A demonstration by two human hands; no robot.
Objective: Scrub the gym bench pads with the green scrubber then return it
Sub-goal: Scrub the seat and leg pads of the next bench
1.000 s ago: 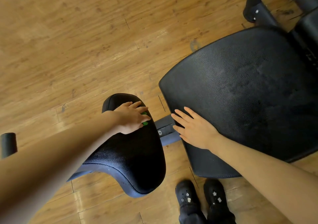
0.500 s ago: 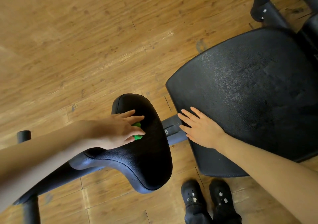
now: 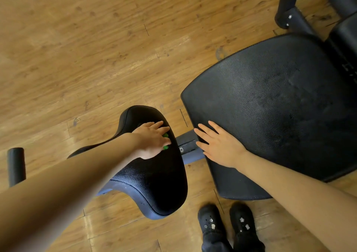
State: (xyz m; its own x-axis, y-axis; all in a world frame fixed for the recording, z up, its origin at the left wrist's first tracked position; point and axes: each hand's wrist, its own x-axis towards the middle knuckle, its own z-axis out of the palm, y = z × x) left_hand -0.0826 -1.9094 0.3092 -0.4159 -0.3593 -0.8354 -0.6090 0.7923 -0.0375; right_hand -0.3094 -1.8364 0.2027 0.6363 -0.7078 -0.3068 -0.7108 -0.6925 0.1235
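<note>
Nothing here is reading as words or numbers. The only trace of lettering is showing at the far right edge, on the black upright pad (image 3: 347,54) behind the seat: a few pale marks are sitting there, cut off by the edge of view and too blurred to make out. The black shoes (image 3: 228,226) are carrying small white charms, shapes only, no text.

left hand (image 3: 152,140) slid green scrubber (image 3: 165,141) back up pad

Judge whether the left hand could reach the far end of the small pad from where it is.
Probably yes: the left hand with the scrubber already lies on the small pad, nothing blocking.
</note>
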